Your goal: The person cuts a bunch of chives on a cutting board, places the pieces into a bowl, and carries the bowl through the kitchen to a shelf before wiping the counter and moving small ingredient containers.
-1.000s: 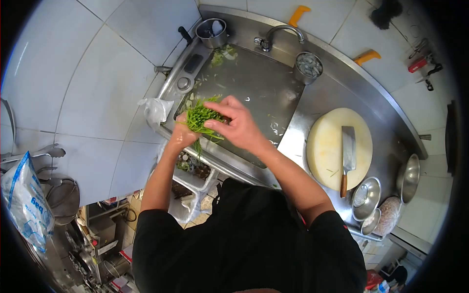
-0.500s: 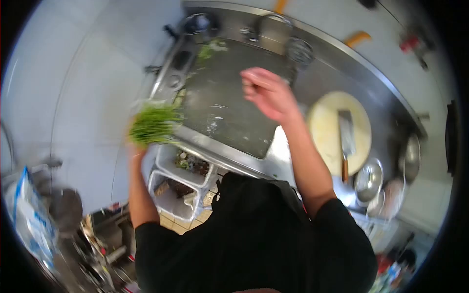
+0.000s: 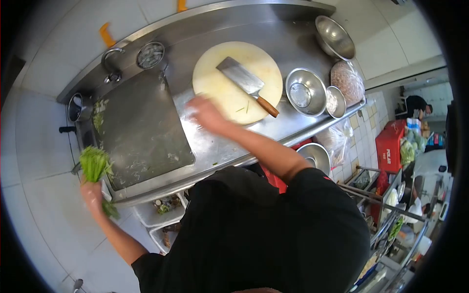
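My left hand [image 3: 92, 196] is wrapped round a bunch of thin green stalks [image 3: 95, 163], held upright beside the sink's left front corner; leafy ends hang out below the fist. My right hand [image 3: 207, 113] hovers by the near left edge of the round chopping board [image 3: 210, 63], its fingers smeared by motion. On that board lies a cleaver [image 3: 240, 75], blade toward the back and wooden handle over the near right edge. A few green bits lie near the handle. The sink [image 3: 141, 132] holds cloudy water, with green scraps along its left side.
Right of the board stand a metal bowl [image 3: 312, 105], a smaller bowl [image 3: 337, 103], a bag of pinkish stuff [image 3: 348, 80] and a large bowl [image 3: 336, 39]. A faucet [image 3: 111, 63] rises behind the sink. White bins [image 3: 146, 215] sit below the counter. Another person [image 3: 415, 105] is far right.
My view has swung right, bringing the board and bowls toward the middle. My right hand has gone from over the sink to the board's edge. The bunch stays in my left hand.
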Demonstrator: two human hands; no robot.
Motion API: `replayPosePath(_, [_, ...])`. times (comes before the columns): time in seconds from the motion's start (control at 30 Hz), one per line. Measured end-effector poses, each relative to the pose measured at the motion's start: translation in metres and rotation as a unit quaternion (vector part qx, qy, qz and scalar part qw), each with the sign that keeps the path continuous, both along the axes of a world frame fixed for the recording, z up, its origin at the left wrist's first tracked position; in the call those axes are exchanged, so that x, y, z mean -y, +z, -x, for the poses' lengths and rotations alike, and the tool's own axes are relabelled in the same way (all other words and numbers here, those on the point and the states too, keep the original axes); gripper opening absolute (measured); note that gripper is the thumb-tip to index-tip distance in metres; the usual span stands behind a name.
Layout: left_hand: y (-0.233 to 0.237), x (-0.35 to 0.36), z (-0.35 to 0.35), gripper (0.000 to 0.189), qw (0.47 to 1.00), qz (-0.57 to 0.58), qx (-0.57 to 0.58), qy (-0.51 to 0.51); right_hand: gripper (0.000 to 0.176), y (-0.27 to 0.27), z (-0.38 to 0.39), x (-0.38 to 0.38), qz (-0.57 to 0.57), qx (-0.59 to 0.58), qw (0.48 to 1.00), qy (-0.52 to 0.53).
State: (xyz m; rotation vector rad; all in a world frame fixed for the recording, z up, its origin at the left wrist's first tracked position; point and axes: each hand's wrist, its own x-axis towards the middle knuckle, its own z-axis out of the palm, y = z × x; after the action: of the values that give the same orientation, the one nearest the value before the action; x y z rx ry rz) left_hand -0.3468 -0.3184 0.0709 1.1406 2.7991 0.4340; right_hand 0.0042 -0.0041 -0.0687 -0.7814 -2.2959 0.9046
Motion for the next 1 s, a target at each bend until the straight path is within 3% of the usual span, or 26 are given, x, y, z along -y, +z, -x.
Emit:
replayPosePath(0.03, [-0.002,-0.031,-0.024,0.032,0.999,-0.025,0.026,-0.039,0.041,0.001,-0.053,-0.026,-0.060,0.095,0.986,-0.122])
replayPosePath(0.07, [-0.004,-0.057,-0.044,0.033,0.994,-0.048,0.053,-0.077,0.048,0.033,-0.099,-0.037,-0.012,0.220,0.953,-0.209])
replayPosePath(0.13, [-0.019,-0.095,-0.055,0.033,0.985,-0.075,0.119,-0.096,0.044,0.034,-0.154,-0.044,0.030,0.354,0.896,-0.268])
replayPosePath(0.2, [-0.028,-0.134,-0.074,0.033,0.973,-0.080,0.176,-0.126,0.043,-0.002,-0.187,-0.048,0.006,0.287,0.925,-0.250])
replayPosePath(0.27, [-0.027,-0.156,-0.078,0.033,0.967,-0.068,0.206,-0.137,0.044,0.000,-0.192,-0.052,0.020,0.285,0.931,-0.229])
replayPosePath(0.33, [-0.025,-0.160,-0.065,0.033,0.975,-0.044,0.169,-0.138,0.050,0.037,-0.198,-0.032,0.091,0.293,0.920,-0.246])
replayPosePath(0.5, [0.009,-0.148,-0.049,0.039,0.986,-0.025,0.078,-0.145,0.057,0.027,-0.230,0.042,0.162,0.271,0.917,-0.245])
replayPosePath(0.57, [0.028,-0.155,-0.053,0.040,0.988,-0.018,0.059,-0.139,0.057,0.045,-0.210,0.067,0.214,0.297,0.921,-0.134])
replayPosePath(0.6, [0.039,-0.169,-0.061,0.041,0.989,-0.017,0.026,-0.147,0.062,0.030,-0.193,0.074,0.254,0.264,0.929,-0.060])
replayPosePath(0.63, [0.049,-0.185,-0.072,0.041,0.988,-0.017,-0.005,-0.156,0.061,0.058,-0.182,0.063,0.335,0.169,0.923,0.089])
replayPosePath(0.73, [0.068,-0.232,-0.105,0.042,0.984,-0.044,-0.012,-0.172,0.060,0.049,-0.151,0.061,0.217,0.172,0.943,0.185])
replayPosePath(0.83, [0.060,-0.273,-0.136,0.041,0.961,-0.015,-0.086,-0.263,0.058,0.043,-0.180,0.039,0.237,0.076,0.961,0.121])
replayPosePath(0.87, [0.055,-0.286,-0.158,0.041,0.959,-0.034,-0.057,-0.277,0.058,0.041,-0.202,0.029,0.272,0.038,0.959,0.074])
replayPosePath(0.9, [0.056,-0.301,-0.197,0.043,0.967,-0.042,-0.032,-0.250,0.058,0.068,-0.222,0.021,0.325,0.061,0.944,-0.003])
replayPosePath(0.93, [0.042,-0.312,-0.215,0.046,0.964,-0.027,-0.024,-0.264,0.058,0.063,-0.242,0.013,0.362,0.097,0.925,-0.053])
replayPosePath(0.97, [0.041,-0.321,-0.247,0.045,0.956,-0.024,0.005,-0.291,0.056,0.073,-0.260,0.013,0.435,0.040,0.892,-0.116])
replayPosePath(1.0, [0.006,-0.341,-0.260,0.042,0.948,-0.012,-0.004,-0.317,0.053,0.080,-0.275,0.011,0.431,0.024,0.890,-0.148])
